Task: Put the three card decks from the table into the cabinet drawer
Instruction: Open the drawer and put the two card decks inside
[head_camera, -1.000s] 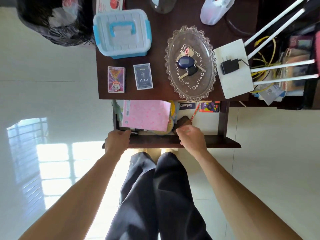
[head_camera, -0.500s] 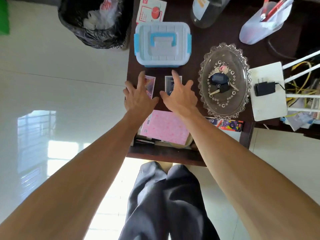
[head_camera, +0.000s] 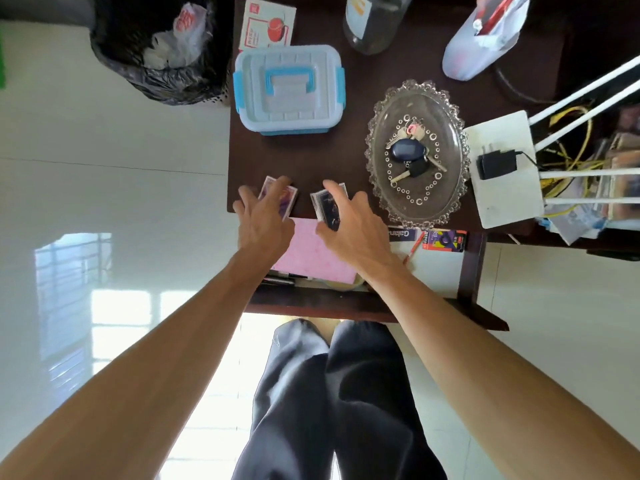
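**Two decks gripped at the tabletop's near edge**

Left hand (head_camera: 265,221) closed over the purple deck (head_camera: 290,197), fingers across its top, thumb side hidden. Right hand (head_camera: 353,223) pinching the dark deck (head_camera: 327,206), index finger over the far end, thumb at the near end. Both decks tilted, near ends over the near edge of the tabletop (head_camera: 349,161), close to its left corner, just beside each other but apart. Whether either still touches the wood: cannot tell. Only two decks in sight.

Open drawer (head_camera: 464,271) directly below the near edge, pulled out toward the legs. Inside, along the left: a pink sheet (head_camera: 315,254), partly under both wrists. Along the right: small printed packs (head_camera: 445,240) and a pencil, on a bare white floor.

Farther back on the tabletop: a blue-latched box (head_camera: 289,90) near the left edge, a glass dish (head_camera: 377,140) with keys (head_camera: 410,155) toward the right, a white board (head_camera: 502,206) with a black adapter (head_camera: 496,163) at the right edge. Lined bin (head_camera: 159,46) on the floor off the far left corner.
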The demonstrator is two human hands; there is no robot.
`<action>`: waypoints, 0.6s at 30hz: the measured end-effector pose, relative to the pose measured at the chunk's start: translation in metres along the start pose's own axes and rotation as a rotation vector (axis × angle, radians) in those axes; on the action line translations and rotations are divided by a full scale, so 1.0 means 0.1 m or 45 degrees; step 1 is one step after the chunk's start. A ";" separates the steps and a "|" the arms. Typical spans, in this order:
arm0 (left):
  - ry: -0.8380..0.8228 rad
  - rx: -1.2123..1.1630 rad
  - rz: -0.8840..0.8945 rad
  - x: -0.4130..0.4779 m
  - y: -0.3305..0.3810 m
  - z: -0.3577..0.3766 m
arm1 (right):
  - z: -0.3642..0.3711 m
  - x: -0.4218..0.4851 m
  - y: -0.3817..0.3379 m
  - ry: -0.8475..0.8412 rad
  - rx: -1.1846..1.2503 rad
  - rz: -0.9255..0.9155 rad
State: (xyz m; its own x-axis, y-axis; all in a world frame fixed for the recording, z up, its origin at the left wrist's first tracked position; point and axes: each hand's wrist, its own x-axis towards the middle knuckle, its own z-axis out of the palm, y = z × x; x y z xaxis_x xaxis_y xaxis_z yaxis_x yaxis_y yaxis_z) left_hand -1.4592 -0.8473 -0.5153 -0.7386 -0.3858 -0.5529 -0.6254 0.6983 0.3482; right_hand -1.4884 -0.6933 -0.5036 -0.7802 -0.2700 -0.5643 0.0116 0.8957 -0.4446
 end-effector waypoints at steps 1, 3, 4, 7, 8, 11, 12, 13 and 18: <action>-0.015 -0.013 0.037 -0.14 0.00 0.05 | -0.02 -0.16 0.13 0.000 -0.025 -0.058; -0.059 -0.027 0.140 -0.45 0.00 0.19 | -0.04 -0.45 0.44 0.005 -0.070 -0.136; -0.096 -0.010 0.206 -0.59 0.00 0.28 | -0.05 -0.57 0.61 0.003 -0.100 -0.150; -0.219 0.093 0.347 -0.92 -0.02 0.63 | -0.02 -0.81 1.14 -0.055 -0.210 -0.102; -0.258 0.107 0.327 -0.99 -0.01 0.74 | -0.01 -0.83 1.31 -0.085 -0.251 -0.058; -0.327 0.177 0.312 -1.14 0.05 1.06 | 0.03 -0.82 1.82 -0.142 -0.423 0.026; -0.343 0.203 0.327 -1.17 0.08 1.16 | 0.04 -0.80 1.96 -0.148 -0.467 0.042; -0.357 0.200 0.330 -1.20 0.11 1.24 | 0.05 -0.78 2.09 -0.151 -0.499 0.054; -0.370 0.166 0.326 -1.13 0.26 1.58 | 0.15 -0.59 2.53 -0.154 -0.668 0.084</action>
State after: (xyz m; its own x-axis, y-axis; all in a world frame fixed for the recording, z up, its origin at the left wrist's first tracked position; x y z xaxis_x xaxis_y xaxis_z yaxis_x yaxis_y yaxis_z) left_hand -1.3523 -0.6902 -0.5634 -0.7526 -0.0162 -0.6582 -0.3795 0.8276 0.4136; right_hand -1.4300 -0.4560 -0.5930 -0.7104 -0.2185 -0.6690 -0.2800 0.9599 -0.0162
